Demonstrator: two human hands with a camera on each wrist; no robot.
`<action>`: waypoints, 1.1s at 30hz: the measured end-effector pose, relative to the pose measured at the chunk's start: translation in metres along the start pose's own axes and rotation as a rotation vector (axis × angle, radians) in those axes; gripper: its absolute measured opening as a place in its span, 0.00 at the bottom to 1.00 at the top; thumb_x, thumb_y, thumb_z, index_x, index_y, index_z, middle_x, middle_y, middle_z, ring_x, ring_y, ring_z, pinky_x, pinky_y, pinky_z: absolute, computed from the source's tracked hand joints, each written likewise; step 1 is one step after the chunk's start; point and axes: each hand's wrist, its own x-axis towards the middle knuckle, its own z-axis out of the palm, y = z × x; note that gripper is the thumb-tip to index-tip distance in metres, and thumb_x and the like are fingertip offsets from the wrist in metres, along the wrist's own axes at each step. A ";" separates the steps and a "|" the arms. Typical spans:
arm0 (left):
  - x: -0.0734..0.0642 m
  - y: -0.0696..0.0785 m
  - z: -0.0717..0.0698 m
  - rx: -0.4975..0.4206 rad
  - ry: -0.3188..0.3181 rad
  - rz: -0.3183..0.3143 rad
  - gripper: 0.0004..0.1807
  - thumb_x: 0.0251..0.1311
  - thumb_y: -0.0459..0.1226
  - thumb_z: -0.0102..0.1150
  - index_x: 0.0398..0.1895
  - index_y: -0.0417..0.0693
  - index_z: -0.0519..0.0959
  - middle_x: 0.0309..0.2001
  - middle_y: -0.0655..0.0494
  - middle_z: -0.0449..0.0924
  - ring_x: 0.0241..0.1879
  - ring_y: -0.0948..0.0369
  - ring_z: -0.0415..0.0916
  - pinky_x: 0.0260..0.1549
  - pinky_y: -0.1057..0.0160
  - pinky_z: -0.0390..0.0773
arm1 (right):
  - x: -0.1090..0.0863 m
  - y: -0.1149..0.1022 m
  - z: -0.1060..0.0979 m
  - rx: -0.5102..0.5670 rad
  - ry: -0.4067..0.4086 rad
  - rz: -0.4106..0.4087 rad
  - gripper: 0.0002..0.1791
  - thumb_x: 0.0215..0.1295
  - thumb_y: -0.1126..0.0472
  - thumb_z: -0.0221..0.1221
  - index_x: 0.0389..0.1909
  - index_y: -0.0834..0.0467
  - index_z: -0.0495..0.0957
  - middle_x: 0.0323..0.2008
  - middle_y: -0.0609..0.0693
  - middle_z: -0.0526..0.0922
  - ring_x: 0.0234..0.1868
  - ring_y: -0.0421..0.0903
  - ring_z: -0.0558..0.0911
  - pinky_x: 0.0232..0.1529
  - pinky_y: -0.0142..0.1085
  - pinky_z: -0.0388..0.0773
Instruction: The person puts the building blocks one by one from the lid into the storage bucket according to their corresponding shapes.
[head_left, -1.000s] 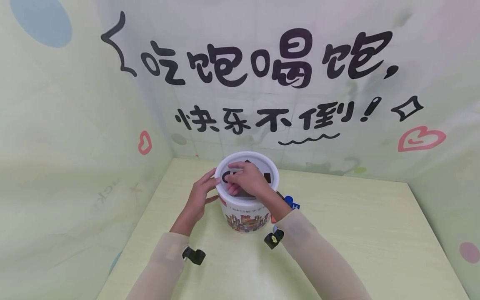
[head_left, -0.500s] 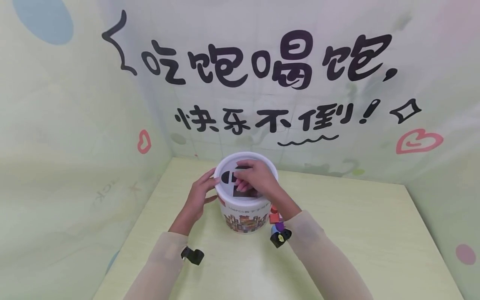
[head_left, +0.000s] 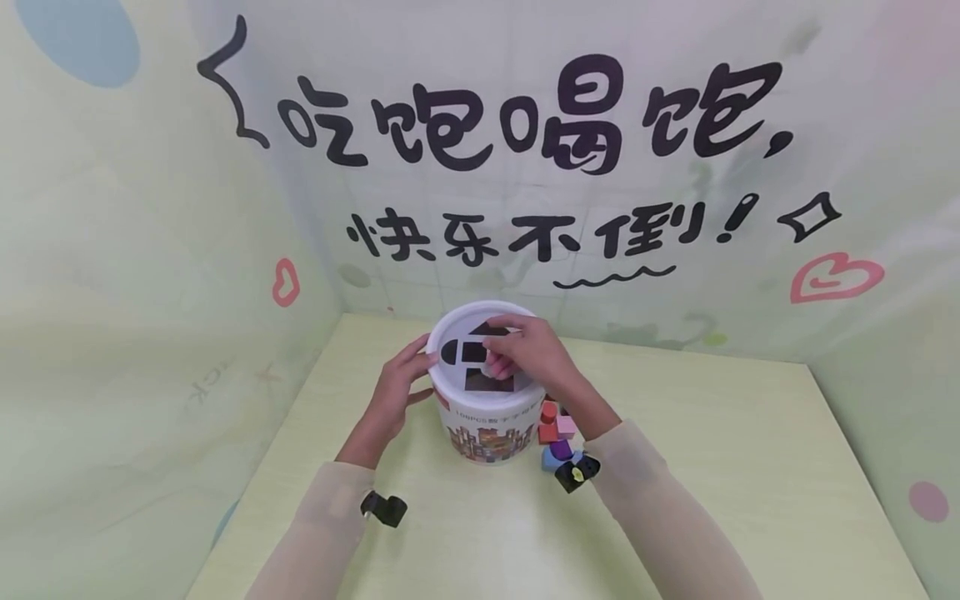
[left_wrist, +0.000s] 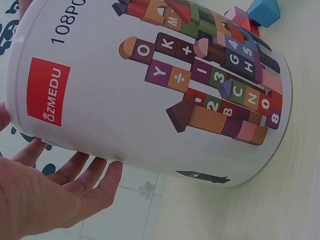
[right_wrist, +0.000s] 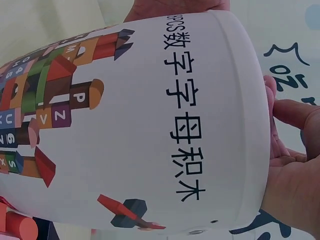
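Observation:
A white bucket (head_left: pixel 491 417) printed with a picture of building blocks stands upright before me. Its recessed lid (head_left: pixel 450 321) has several dark cut-out holes, including a half-round, a square and a rectangle. My left hand (head_left: pixel 395 387) rests against the bucket's left side, fingers spread and fingertips at the rim; the left wrist view shows its fingers (left_wrist: pixel 95 177) lying along the wall. My right hand (head_left: pixel 528 354) is over the right part of the lid, fingers bent with tips close above the holes. I cannot tell whether it pinches anything; the bucket's rim hides the fingertips in the right wrist view.
On the table right of the bucket lie several blocks, among them a red cylinder (head_left: pixel 549 412), a pink block (head_left: pixel 566 427), a purple block (head_left: pixel 560 451) and a light blue block (left_wrist: pixel 264 12). Printed fabric walls (head_left: pixel 187 333) enclose the table (head_left: pixel 712 433) at the back and sides.
My right hand has shifted rightward across the lid, uncovering the half-round and square holes. With the forearm moved right, more blocks beside the bucket show. My left hand has stayed on the bucket.

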 end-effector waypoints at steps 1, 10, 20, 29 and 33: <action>0.000 0.000 0.000 0.001 -0.001 0.001 0.29 0.66 0.45 0.54 0.70 0.58 0.67 0.64 0.45 0.72 0.63 0.48 0.69 0.58 0.41 0.72 | -0.001 0.000 -0.001 -0.010 0.006 0.000 0.23 0.65 0.59 0.61 0.61 0.58 0.74 0.28 0.57 0.84 0.24 0.48 0.84 0.33 0.42 0.86; 0.001 0.001 0.000 0.013 -0.009 0.005 0.28 0.66 0.45 0.53 0.70 0.59 0.67 0.64 0.46 0.72 0.63 0.48 0.69 0.59 0.40 0.72 | -0.006 0.004 -0.016 -0.037 0.044 0.009 0.25 0.65 0.57 0.62 0.62 0.57 0.73 0.28 0.57 0.85 0.24 0.48 0.84 0.31 0.40 0.86; 0.001 0.001 0.000 0.000 -0.001 -0.001 0.28 0.66 0.44 0.53 0.70 0.58 0.68 0.64 0.46 0.72 0.63 0.48 0.69 0.58 0.41 0.73 | -0.009 0.010 -0.032 0.005 0.066 0.018 0.25 0.66 0.59 0.61 0.62 0.58 0.72 0.28 0.57 0.84 0.24 0.47 0.84 0.32 0.40 0.86; 0.001 0.001 0.000 -0.013 -0.007 0.003 0.29 0.65 0.44 0.53 0.70 0.57 0.67 0.65 0.43 0.70 0.63 0.48 0.69 0.57 0.40 0.73 | -0.013 0.016 -0.048 0.026 0.083 0.019 0.25 0.66 0.60 0.60 0.63 0.60 0.71 0.28 0.56 0.84 0.24 0.45 0.83 0.32 0.39 0.86; 0.001 0.001 0.000 -0.012 -0.006 0.002 0.29 0.65 0.44 0.53 0.71 0.57 0.67 0.66 0.41 0.69 0.63 0.48 0.69 0.58 0.40 0.73 | -0.013 0.022 -0.056 0.024 0.101 0.021 0.26 0.66 0.60 0.60 0.64 0.61 0.70 0.28 0.56 0.84 0.24 0.45 0.83 0.33 0.39 0.86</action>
